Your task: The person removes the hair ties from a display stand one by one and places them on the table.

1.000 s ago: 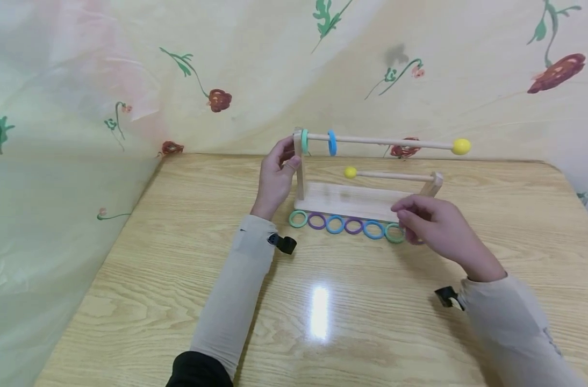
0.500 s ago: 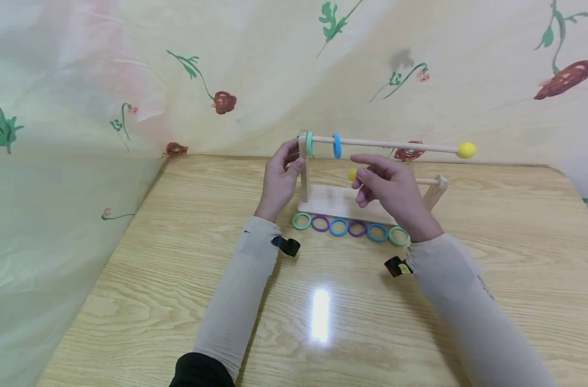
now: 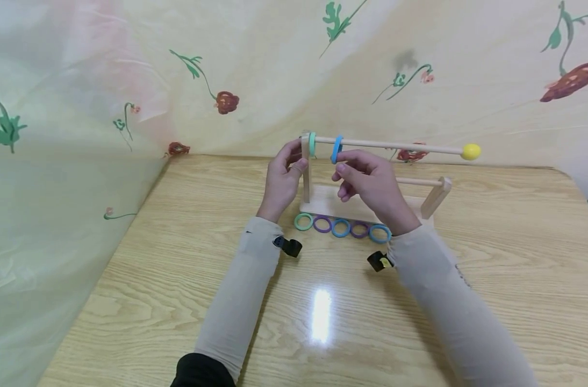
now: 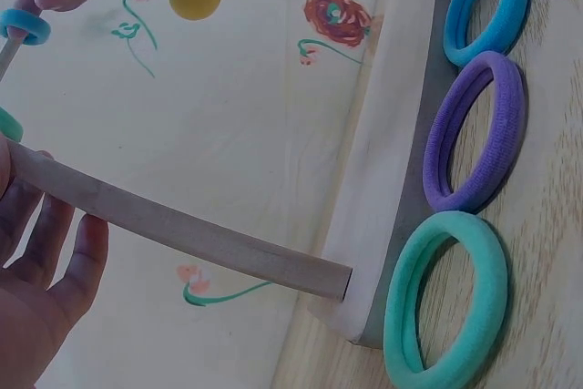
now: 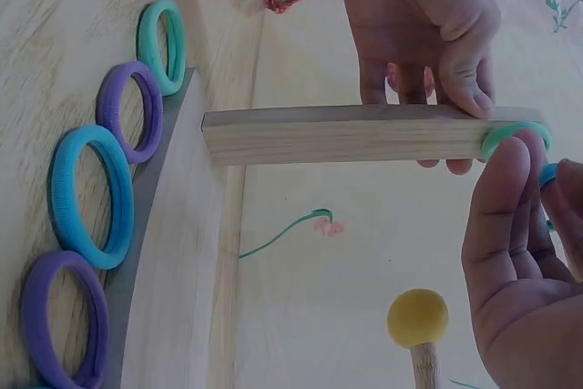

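Note:
A wooden stand with two rods rises near the back of the table; my left hand (image 3: 281,180) grips its left post (image 3: 307,180), thumb in front and fingers behind. On the upper rod (image 3: 400,145), a green hair tie (image 3: 312,144) hangs against that post. Just right of it, my right hand (image 3: 373,180) pinches a blue hair tie (image 3: 336,150) that encircles the same rod. Its thumb and index finger are at the tie's right side. In the right wrist view, the fingers partly cover this blue tie (image 5: 547,174).
Along the stand's front edge lies a row of hair ties, among them a green one (image 3: 303,222), a purple one (image 3: 322,224) and a blue one (image 3: 380,234). A yellow ball (image 3: 471,151) caps the upper rod. The lower rod (image 3: 420,182) joins the right post (image 3: 436,198).
My right hand has moved left and up from the right end of the row to the upper rod and taken hold of the blue hair tie, which now tilts. The left hand stays on the post.

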The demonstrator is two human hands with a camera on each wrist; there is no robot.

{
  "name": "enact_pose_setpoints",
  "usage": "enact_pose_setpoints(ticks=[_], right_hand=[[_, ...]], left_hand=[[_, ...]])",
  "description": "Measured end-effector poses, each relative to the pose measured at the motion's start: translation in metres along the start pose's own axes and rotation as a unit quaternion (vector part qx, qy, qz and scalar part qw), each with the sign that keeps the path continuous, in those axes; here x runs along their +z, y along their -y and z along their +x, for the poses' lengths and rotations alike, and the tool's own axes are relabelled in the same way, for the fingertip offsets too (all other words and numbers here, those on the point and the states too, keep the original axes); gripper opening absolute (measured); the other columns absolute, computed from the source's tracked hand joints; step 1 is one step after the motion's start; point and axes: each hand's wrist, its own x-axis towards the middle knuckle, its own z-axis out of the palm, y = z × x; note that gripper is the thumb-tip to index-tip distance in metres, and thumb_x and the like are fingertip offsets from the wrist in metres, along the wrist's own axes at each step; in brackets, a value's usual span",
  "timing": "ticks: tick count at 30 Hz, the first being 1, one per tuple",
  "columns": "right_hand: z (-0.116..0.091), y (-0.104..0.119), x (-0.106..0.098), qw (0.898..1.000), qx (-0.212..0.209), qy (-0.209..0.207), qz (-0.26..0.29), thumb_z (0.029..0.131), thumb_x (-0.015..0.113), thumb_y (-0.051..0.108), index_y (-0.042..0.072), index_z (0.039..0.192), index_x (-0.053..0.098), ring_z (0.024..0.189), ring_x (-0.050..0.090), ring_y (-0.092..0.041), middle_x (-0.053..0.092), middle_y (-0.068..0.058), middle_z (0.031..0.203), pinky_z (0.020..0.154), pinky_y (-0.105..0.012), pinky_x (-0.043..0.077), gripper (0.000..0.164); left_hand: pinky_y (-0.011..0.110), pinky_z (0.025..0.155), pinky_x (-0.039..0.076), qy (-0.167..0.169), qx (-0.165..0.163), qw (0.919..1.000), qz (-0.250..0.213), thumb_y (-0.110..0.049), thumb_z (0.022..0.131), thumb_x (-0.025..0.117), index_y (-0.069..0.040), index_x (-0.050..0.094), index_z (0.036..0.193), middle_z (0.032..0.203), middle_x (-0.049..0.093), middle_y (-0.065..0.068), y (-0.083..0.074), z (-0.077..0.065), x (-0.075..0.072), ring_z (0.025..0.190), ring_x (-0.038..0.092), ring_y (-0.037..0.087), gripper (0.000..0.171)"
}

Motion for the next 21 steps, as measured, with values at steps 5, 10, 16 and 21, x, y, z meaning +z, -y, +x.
enact_pose_setpoints(ticks=[5, 10, 16, 21], right_hand=[[-0.001, -0.001, 0.000, 0.999, -0.006, 0.009, -0.033, 0.100, 0.064, 0.009, 0.004, 0.107, 0.068, 0.057, 0.063, -0.018, 0.066, -0.013, 0.087, 0.056, -0.030, 0.059, 0.009], [-0.002, -0.002, -0.002, 0.998, -0.003, 0.004, -0.060, 0.100, 0.065, 0.010, 0.007, 0.105, 0.065, 0.059, 0.063, -0.019, 0.065, -0.014, 0.089, 0.057, -0.030, 0.059, 0.005], [-0.005, -0.001, -0.008, 0.997, -0.002, -0.020, -0.071, 0.101, 0.064, 0.009, -0.004, 0.108, 0.060, 0.060, 0.063, -0.018, 0.065, -0.012, 0.089, 0.059, -0.029, 0.059, 0.016], [-0.008, 0.000, -0.014, 0.997, -0.018, -0.055, -0.041, 0.100, 0.063, 0.004, -0.004, 0.104, 0.062, 0.062, 0.065, -0.016, 0.067, -0.010, 0.086, 0.060, -0.028, 0.059, 0.009]], left_hand=[[0.033, 0.097, 0.051, -0.004, 0.001, 1.0000, 0.007, -0.003, 0.103, 0.054, -0.001, 0.054, 0.142, 0.128, 0.061, 0.016, 0.000, -0.001, 0.001, 0.117, 0.058, 0.025, 0.039], [0.032, 0.096, 0.051, -0.004, 0.005, 0.9999, 0.014, -0.003, 0.102, 0.054, -0.001, 0.053, 0.142, 0.128, 0.061, 0.014, 0.000, -0.002, 0.001, 0.116, 0.058, 0.024, 0.040], [0.033, 0.096, 0.051, -0.002, 0.010, 0.9999, 0.008, -0.002, 0.102, 0.054, 0.000, 0.054, 0.141, 0.127, 0.061, 0.016, 0.001, -0.002, 0.001, 0.116, 0.058, 0.024, 0.039], [0.032, 0.096, 0.051, -0.002, 0.011, 0.9999, 0.005, -0.002, 0.102, 0.054, 0.000, 0.054, 0.141, 0.127, 0.061, 0.016, 0.001, -0.001, 0.001, 0.115, 0.058, 0.024, 0.039]])
